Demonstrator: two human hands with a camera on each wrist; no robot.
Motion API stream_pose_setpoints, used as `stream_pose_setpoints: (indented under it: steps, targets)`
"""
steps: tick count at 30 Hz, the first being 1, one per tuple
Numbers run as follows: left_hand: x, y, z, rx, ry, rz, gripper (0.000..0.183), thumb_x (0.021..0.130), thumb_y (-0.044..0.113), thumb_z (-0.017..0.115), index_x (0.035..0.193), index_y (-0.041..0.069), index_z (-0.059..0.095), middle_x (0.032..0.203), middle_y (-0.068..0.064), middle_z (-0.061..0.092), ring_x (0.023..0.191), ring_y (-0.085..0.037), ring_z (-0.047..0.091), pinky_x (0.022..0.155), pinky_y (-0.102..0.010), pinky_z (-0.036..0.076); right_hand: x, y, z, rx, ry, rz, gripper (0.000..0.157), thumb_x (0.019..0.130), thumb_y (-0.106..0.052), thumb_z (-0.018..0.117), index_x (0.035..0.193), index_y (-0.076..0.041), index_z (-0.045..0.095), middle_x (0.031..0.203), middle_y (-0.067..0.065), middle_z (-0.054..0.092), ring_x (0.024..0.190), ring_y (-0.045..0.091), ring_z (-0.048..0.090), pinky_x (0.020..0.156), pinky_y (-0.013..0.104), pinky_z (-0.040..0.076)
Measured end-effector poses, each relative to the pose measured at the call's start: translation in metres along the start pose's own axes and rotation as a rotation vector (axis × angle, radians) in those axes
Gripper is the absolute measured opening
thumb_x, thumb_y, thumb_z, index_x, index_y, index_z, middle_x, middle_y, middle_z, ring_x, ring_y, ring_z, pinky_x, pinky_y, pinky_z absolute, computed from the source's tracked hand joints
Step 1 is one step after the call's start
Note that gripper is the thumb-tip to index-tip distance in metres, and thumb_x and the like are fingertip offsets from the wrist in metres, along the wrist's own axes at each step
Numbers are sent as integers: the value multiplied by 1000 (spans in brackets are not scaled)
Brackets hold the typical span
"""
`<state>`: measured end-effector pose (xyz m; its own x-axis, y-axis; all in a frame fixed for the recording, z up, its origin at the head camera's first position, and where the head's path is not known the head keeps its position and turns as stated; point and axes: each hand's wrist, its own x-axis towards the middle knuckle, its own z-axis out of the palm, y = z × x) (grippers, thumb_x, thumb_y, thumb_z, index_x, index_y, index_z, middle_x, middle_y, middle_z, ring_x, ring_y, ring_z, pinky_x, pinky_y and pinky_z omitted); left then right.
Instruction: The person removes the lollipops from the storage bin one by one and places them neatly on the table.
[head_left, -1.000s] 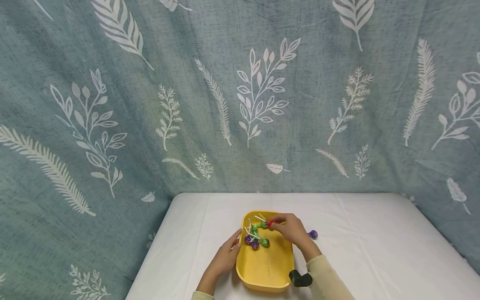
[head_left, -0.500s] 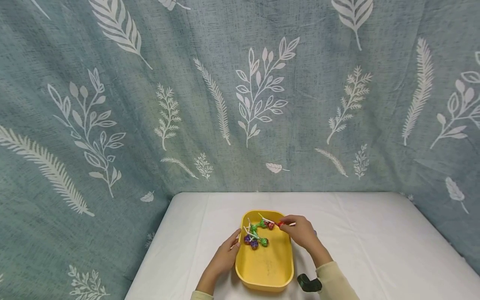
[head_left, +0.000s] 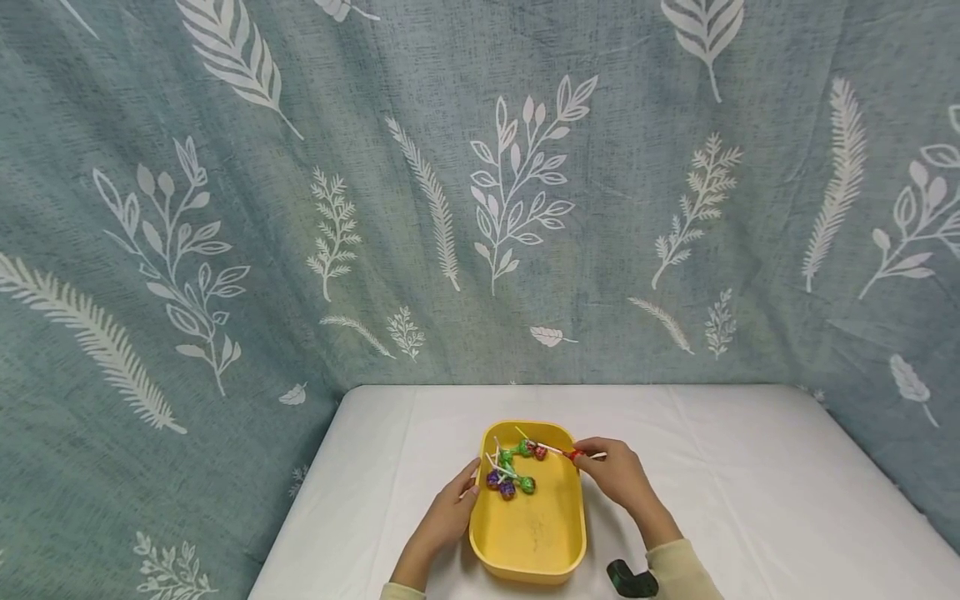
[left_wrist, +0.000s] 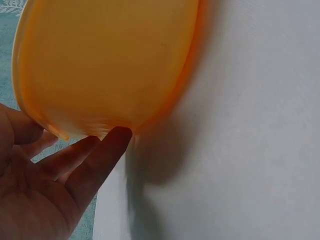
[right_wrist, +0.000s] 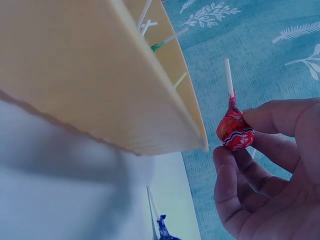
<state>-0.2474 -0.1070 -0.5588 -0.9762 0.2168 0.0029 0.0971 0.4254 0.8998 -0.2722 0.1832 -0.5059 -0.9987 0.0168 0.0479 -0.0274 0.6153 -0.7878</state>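
Observation:
My right hand pinches a red-wrapped lollipop between thumb and fingers, at the far right rim of a yellow bin. Its white stick points over the bin. A second short white stick shows beside this hand; what it belongs to is hidden. My left hand rests at the bin's left side, its nearly straight fingers touching the wall. Inside the bin's far left part lie several lollipops, among them green ones, purple ones and a red one.
A blue-purple lollipop lies on the white table right of the bin, seen in the right wrist view. Behind the table hangs a teal leaf-patterned cloth. A dark wrist device sits by the right sleeve.
My right hand has moved right and slightly nearer, carrying the red lollipop from inside the bin to its right rim. The purple lollipop on the table is now hidden in the head view.

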Motion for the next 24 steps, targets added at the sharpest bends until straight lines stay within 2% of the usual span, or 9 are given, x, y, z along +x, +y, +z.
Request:
stream_pose_setpoints:
  steps: [10, 18, 24]
  targets:
    - [0, 0, -1, -5, -4, -9, 49, 108, 16, 47, 157, 13, 41, 146, -29, 49, 134, -47, 47, 110, -63, 37, -11, 15, -6, 2, 33, 5, 27, 93, -18, 69, 115, -4, 75, 101, 7, 73, 89, 21, 66, 65, 33, 54]
    - [1, 2, -1, 2, -4, -8, 49, 108, 15, 47, 156, 12, 41, 145, -29, 51, 133, -47, 49, 109, -64, 38, -18, 22, -9, 24, 80, 3, 26, 91, -18, 72, 112, -3, 76, 96, 4, 74, 84, 16, 65, 67, 31, 52]
    - [0, 1, -2, -3, -7, -4, 49, 108, 15, 48, 156, 12, 41, 144, -29, 52, 131, -46, 51, 108, -63, 40, -22, 30, -10, 41, 99, 26, 26, 91, -19, 73, 111, -3, 76, 97, 5, 74, 86, 18, 67, 68, 31, 53]
